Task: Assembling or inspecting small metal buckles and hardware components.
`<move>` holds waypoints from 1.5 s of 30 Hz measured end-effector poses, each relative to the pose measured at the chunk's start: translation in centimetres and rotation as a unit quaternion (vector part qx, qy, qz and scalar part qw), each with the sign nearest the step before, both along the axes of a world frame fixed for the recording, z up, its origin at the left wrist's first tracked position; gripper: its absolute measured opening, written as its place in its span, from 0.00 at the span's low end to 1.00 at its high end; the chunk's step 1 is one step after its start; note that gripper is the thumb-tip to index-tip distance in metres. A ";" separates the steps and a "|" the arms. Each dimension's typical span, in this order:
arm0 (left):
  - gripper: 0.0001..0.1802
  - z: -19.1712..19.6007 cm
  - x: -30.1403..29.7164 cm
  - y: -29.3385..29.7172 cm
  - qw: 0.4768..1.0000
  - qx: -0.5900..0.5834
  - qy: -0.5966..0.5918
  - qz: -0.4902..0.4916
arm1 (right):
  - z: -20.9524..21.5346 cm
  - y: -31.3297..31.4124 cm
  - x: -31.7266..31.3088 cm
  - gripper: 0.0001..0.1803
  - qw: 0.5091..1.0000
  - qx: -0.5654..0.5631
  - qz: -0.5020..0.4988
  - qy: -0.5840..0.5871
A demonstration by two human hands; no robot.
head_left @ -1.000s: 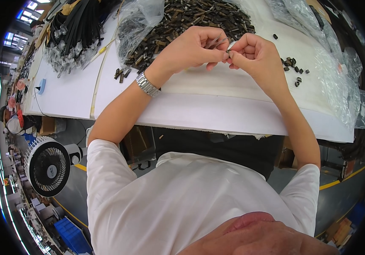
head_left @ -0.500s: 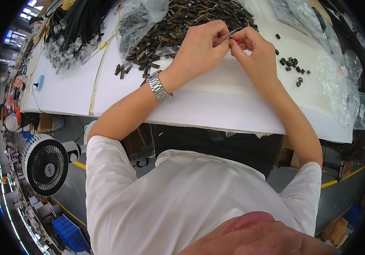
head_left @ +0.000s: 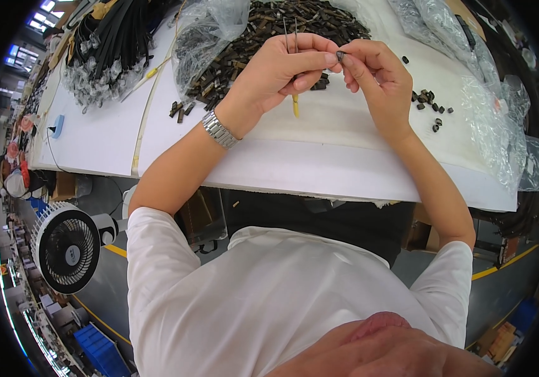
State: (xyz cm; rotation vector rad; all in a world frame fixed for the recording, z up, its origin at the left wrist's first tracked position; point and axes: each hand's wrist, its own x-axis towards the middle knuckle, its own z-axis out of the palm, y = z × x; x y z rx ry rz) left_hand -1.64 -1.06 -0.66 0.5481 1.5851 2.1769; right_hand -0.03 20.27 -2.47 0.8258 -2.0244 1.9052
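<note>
My left hand (head_left: 282, 72) grips a thin tool with a yellow handle (head_left: 295, 105); its metal prongs stick up above the fingers. My right hand (head_left: 373, 72) pinches a small dark part (head_left: 339, 56) at the fingertips, touching the left hand's thumb. Both hands hover over the white table (head_left: 319, 163). A metal watch (head_left: 218, 129) sits on my left wrist. Behind the hands lies a big heap of small dark parts (head_left: 269, 31) spilling from clear plastic.
Several loose dark parts (head_left: 429, 103) lie right of my right hand. Clear plastic bags (head_left: 495, 119) crowd the table's right side. Black strips in bundles (head_left: 103, 44) lie at the far left. A white fan (head_left: 68, 248) stands on the floor, lower left.
Both hands stayed together and drew nearer to me. The tool's prongs now point upward above my left fingers.
</note>
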 end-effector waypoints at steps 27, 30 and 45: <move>0.06 1.6 2.4 0.7 0.915 -0.247 0.246 0.202 | -0.3 0.6 -1.4 0.13 0.944 -0.104 0.198 -0.243; 0.06 1.0 2.2 0.6 0.873 -0.283 0.322 0.233 | 0.3 0.6 -1.3 0.11 0.972 -0.035 0.132 -0.192; 0.15 1.5 0.6 -0.5 0.970 -0.189 0.126 0.083 | 1.0 1.7 -1.2 0.11 0.977 -0.011 0.109 -0.185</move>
